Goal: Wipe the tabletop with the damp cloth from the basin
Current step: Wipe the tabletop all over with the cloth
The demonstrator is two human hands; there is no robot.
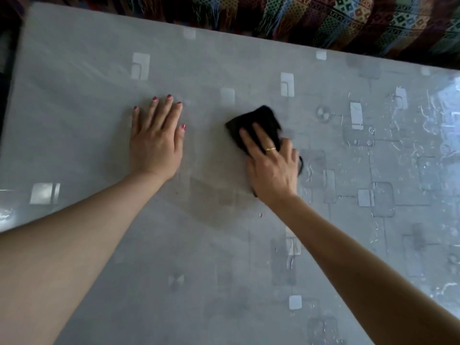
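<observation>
— Fingers on the right hand (pixel 272 168)?
— Straight, pressing the black cloth (pixel 256 125) flat on the grey tabletop (pixel 224 245).
— Left hand (pixel 155 143)?
— Spread flat, at the cloth's nine o'clock, holding nothing.

cloth (pixel 256 122) on tabletop (pixel 224 245) — right of left hand (pixel 155 143)

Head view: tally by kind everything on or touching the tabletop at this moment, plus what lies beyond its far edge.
Hands: 2, the left hand flat on the tabletop, the right hand pressing the cloth
Cloths: 1, the black cloth
Tabletops: 1, grey, with wet streaks on its right side
Patterned blankets: 1, the striped blanket beyond the far edge
Total: 5
</observation>
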